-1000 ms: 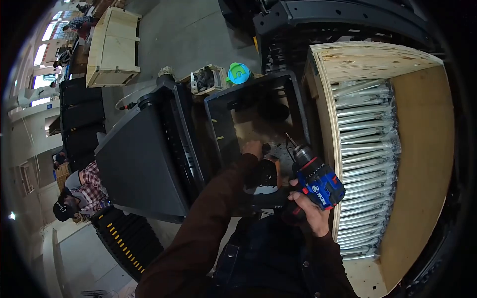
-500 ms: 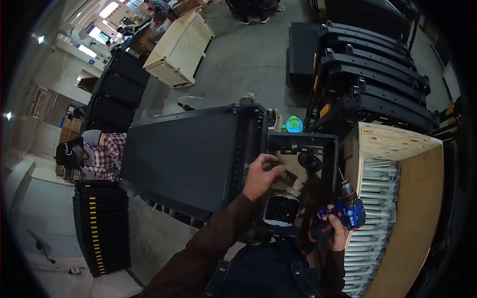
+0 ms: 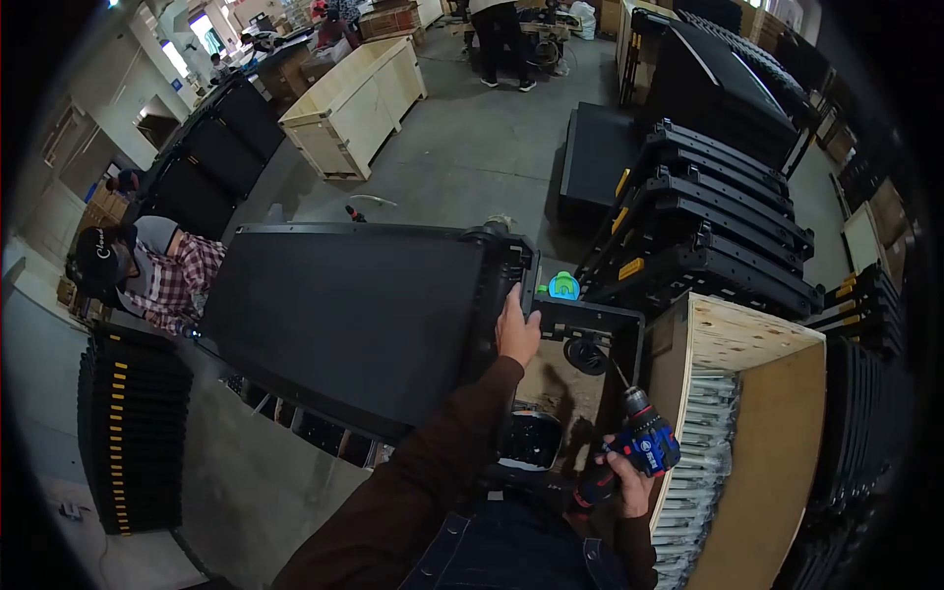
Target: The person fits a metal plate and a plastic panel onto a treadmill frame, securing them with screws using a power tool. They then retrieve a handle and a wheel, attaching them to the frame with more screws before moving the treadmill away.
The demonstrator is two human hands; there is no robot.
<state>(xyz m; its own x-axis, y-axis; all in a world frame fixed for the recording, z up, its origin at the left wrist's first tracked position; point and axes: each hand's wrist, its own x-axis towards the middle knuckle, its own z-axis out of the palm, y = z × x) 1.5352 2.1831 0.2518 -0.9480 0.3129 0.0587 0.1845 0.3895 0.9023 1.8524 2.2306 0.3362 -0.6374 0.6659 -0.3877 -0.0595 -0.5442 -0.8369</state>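
Observation:
My left hand [image 3: 517,332] reaches to the right end of a large flat black panel [image 3: 354,315]. Its index finger is stretched forward along the black end frame, with the thumb apart from it; the other fingers are partly hidden. In my right hand [image 3: 629,482] is a blue and black cordless drill [image 3: 649,444], its bit pointing up and away from me. Between the hands lies a black-walled tray [image 3: 641,339] with a tan bottom. It holds a black round part [image 3: 587,356] and a squarish container [image 3: 531,439] with small dark pieces inside.
At my right stands a wooden crate [image 3: 757,329] of plastic-wrapped silvery tubes [image 3: 700,472]. Beyond it are stacked black frames [image 3: 718,216]. A blue-green round object [image 3: 563,285] sits behind the tray. Another person [image 3: 162,275] is at the panel's far left end. A pale wooden box [image 3: 359,113] stands behind.
My left hand has moved from above the tray to the panel's end frame, its fingers straightening. The drill stays in my right hand. The view has shifted.

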